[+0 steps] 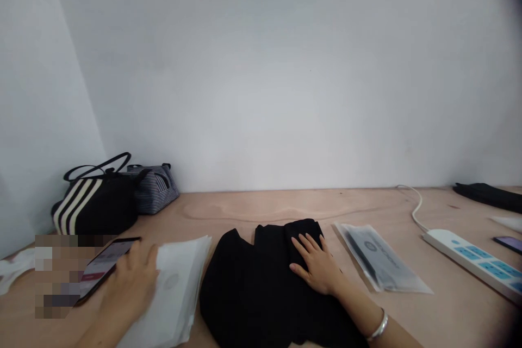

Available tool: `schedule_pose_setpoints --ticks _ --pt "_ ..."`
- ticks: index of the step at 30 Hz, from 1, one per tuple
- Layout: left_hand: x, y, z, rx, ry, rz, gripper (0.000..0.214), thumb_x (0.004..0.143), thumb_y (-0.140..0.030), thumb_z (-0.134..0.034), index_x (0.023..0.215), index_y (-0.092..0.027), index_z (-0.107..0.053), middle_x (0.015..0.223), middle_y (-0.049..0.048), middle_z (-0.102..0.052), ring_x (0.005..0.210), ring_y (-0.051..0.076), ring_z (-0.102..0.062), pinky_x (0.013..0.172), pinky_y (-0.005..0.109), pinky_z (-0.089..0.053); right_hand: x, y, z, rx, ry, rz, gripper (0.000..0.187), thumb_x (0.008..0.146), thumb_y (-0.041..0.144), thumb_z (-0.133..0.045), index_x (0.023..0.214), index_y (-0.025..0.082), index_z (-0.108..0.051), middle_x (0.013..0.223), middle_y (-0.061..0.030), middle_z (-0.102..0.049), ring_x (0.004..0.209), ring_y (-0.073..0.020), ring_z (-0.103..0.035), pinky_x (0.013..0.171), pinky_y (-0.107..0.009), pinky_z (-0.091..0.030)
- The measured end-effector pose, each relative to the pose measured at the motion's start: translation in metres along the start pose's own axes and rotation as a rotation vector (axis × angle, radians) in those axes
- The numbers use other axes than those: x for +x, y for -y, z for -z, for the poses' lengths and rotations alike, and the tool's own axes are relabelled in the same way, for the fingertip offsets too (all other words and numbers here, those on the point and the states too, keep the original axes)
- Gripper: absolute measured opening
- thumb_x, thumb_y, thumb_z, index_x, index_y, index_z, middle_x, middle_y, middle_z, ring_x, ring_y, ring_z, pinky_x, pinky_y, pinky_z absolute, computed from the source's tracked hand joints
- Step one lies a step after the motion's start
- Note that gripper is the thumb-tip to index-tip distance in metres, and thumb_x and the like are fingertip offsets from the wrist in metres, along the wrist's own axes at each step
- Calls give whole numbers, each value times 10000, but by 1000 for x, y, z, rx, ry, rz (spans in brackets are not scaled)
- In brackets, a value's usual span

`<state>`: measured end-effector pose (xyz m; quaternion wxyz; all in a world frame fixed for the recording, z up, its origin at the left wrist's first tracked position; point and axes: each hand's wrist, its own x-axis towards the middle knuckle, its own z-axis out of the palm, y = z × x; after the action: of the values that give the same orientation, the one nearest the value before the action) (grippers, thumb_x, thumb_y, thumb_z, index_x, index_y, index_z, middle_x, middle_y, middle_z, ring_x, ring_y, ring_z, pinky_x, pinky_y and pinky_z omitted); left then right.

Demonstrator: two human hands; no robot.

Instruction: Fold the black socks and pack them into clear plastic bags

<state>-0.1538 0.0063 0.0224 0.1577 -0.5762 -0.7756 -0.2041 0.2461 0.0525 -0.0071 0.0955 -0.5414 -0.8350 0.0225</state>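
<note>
1. The right hand (316,266) is lying flat and open on the black garment (261,288), with its fingers spread over a folded upper part of the cloth. It is pressing on the cloth, not clenching it, and a silver bracelet (379,326) is sitting on its wrist.
2. The black garment is lying in a rough fold on the plywood table (285,201), directly in front of the person and between the white bag and the clear bag.
3. The left hand (130,283) is curling beside a phone (106,266), which is tilting up at the lower left, and its fingers are overlapping the white bag (175,288). I cannot tell whether it is grasping the phone or only touching it, and a pixelated patch (57,277) is covering the area next to it.
4. The clear bag (379,258), holding something dark and printed, is lying just beside the right hand.
5. A power strip (473,261) is sitting at the right, with its white cord (414,209) curving toward the wall, and a second phone (508,244) is lying beyond it.
6. A striped tote (95,201) and a striped pouch (153,187) are standing together against the far left wall, while a black cloth (481,196) is lying at the far right.
</note>
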Motion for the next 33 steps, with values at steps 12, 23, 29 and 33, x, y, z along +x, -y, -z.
schedule_pose_setpoints --ticks 12,23,29,33 --pt "-80 -156 -12 -137 424 -513 657 846 -578 -244 1357 -165 -262 1412 141 -234 1293 320 -136 1020 513 -199 -8 -34 23 -10 -66 -79 569 622 103 -439 1188 113 -502 1314 -123 -393 1203 -229 -348 986 -328 -271" --pt "-80 -154 -14 -127 504 -506 726 843 -608 -162 1362 -105 -226 1413 135 -208 1295 300 -133 1041 492 -177 6 9 38 -177 -221 -195 396 783 29 -297 1124 157 -454 1205 -127 -454 769 -195 -576 633 -296 -412" --pt "-80 -154 -12 -124 538 -482 771 841 -587 -180 1359 -17 -155 1414 146 -169 1297 294 -130 1054 469 -160 21 59 39 -23 -215 193 400 754 60 -389 1132 174 -451 1313 -107 -343 986 -223 -512 822 -337 -407" --pt "-80 -153 -12 -143 546 -473 784 837 -568 -225 1358 7 -110 1413 159 -154 1299 286 -134 1057 457 -163 21 60 33 346 -97 447 560 744 139 -486 1271 219 -316 1328 -91 -319 971 -169 -529 817 -296 -444"
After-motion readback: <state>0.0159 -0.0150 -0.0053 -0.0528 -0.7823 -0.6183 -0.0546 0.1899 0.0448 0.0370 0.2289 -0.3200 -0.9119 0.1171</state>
